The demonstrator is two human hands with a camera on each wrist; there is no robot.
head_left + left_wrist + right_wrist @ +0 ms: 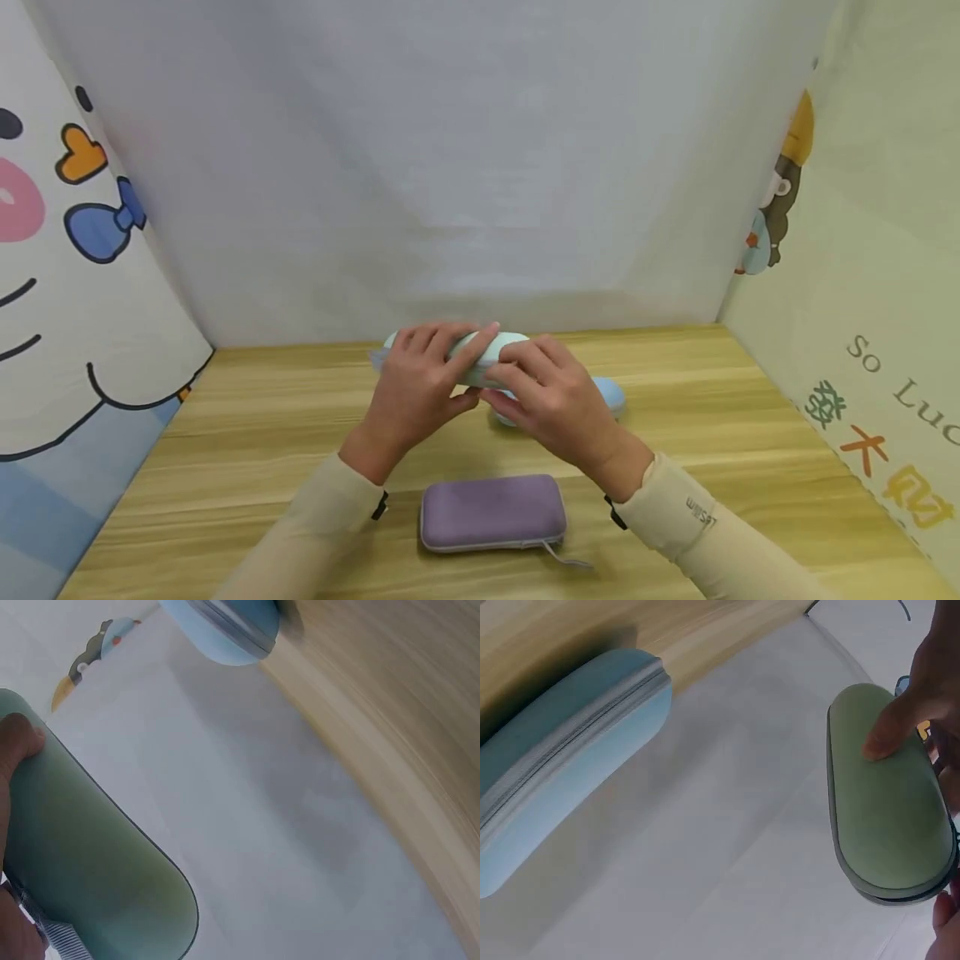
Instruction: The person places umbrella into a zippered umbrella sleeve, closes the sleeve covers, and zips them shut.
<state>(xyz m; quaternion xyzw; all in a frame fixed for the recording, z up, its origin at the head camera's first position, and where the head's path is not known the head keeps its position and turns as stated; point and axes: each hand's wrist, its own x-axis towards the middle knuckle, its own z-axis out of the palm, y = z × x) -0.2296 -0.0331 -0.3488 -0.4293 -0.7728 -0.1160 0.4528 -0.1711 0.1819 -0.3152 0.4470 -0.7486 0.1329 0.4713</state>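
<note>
Both hands hold a pale mint-green zippered case (504, 346) above the table. The left hand (420, 392) grips its left part, fingers over the top and thumb at the near side. At the right end, the right hand (558, 400) has its fingers curled on the near edge, thumb beneath. In the right wrist view, the right thumb presses the green case (889, 802) on its flat face, and a dark seam runs round the lower end. A grey ribbed strip (67, 941) shows along the case's edge in the left wrist view.
A light-blue zippered case (609, 396) lies on the wooden table (285, 425) behind the right hand, partly hidden. Nearer the body is a purple zippered case (491, 512) with a pull cord. Cloth walls (465, 167) enclose the table at the back and sides.
</note>
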